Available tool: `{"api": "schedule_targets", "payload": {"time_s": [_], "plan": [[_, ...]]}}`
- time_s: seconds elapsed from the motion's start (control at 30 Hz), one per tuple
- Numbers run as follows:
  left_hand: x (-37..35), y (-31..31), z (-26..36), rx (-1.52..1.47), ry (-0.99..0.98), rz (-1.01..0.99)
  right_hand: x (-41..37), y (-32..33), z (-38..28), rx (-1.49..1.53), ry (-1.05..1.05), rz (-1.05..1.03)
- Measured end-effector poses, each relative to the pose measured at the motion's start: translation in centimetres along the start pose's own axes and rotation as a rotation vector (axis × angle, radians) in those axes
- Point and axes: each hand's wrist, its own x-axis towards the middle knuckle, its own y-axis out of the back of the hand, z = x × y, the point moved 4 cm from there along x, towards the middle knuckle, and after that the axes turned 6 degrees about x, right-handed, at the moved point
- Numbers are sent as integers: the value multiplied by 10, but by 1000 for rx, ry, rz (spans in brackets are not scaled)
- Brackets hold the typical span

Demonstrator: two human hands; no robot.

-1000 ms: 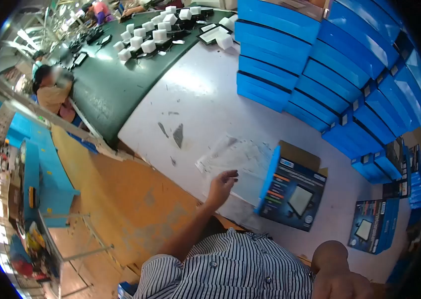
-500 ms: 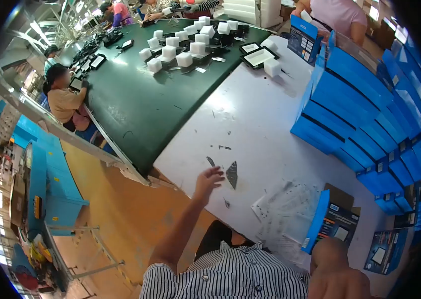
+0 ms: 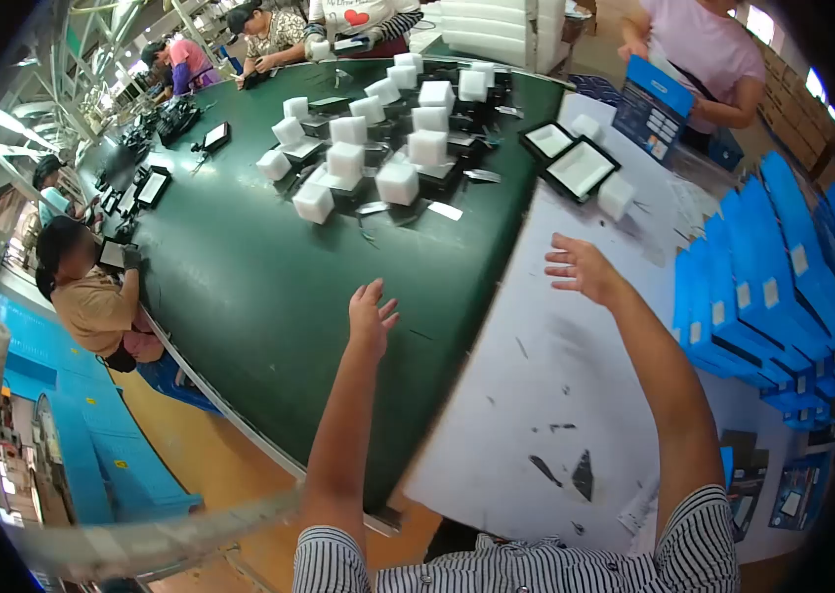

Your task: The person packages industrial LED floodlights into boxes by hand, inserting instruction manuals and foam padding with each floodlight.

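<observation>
My left hand [image 3: 372,314] reaches over the green table [image 3: 269,287], empty, its fingers apart. Above the white table [image 3: 506,395] is my right hand [image 3: 584,269], also empty with fingers spread, just below a black-framed tray [image 3: 582,170] and a white foam block [image 3: 616,197]. Ahead of my left hand, several white foam blocks [image 3: 398,183] stand among dark devices and small clear bags. Neither hand touches any of these.
Blue boxes [image 3: 734,287] are stacked at the right. A person in pink [image 3: 704,44] holds a blue box [image 3: 653,107] across the table. Another person [image 3: 91,287] works at the left edge. Dark scraps [image 3: 584,476] lie on the white table.
The view has shifted toward the green table. Both my hands have moved forward; my right hand has left the blue box near my body and is now stretched out over the white table.
</observation>
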Motion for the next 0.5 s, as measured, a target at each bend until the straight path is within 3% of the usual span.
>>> {"api": "schedule_targets", "payload": {"time_s": [0.13,0.23,0.33,0.5], "plan": [[73,39,42,-39,-79,110,88,-12,-18,112,-33,56],[136,44,46,-74,102,-60,156,-19,-29,113,2,69],[226,43,55,307,-182,-2,222,-23,-33,166,98,95],[264,-4,83,38,-192,41,286,-41,-42,240,110,180]]}}
